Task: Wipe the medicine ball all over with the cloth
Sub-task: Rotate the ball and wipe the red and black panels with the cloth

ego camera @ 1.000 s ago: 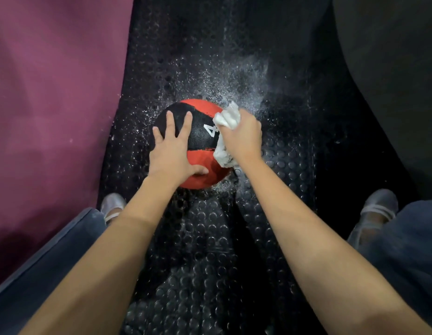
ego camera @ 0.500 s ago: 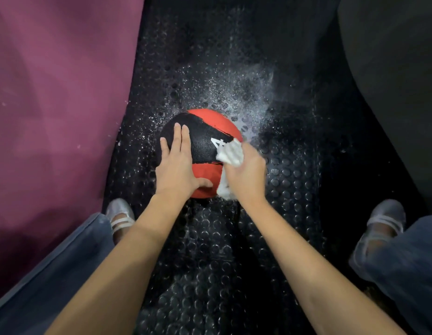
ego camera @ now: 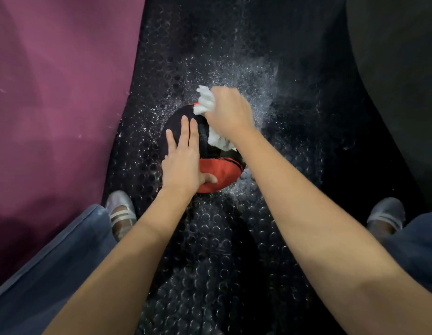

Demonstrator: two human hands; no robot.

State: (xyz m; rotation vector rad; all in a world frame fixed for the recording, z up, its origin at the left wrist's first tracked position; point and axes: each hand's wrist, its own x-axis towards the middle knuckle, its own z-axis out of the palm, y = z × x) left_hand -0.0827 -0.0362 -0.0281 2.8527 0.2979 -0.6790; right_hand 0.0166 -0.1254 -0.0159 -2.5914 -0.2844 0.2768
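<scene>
Here, on a black studded floor mat (ego camera: 210, 250) flecked with white specks, you crouch over the medicine ball (ego camera: 217, 174), which rests on the mat between your feet, a magenta wall (ego camera: 60, 93) running close along the left. Your left hand (ego camera: 182, 160) lies flat on the ball's near-left side, fingers (ego camera: 186, 131) straight and together across the black panel, the thumb pressed onto the red panel below, bracing rather than gripping. Your right hand (ego camera: 228, 112) is clenched around the bunched white cloth (ego camera: 206, 101), pressing it against the ball's far upper right; one tuft pokes out above the knuckles and another trails under the wrist. A pale strapped shoe (ego camera: 122, 213) shows beside each knee, with blue trouser legs (ego camera: 53, 274) at the frame's lower edges. The step in hand looks to be the wiping itself, worked over the top and far side, with the task seemingly mid-course, as the underside against the mat and the patch beneath your left palm are out of the cloth's reach for now. The next move likely calls for rolling the ball with the bracing hand to bring those faces up, keeping it pinned so it does not skid on the studs.
</scene>
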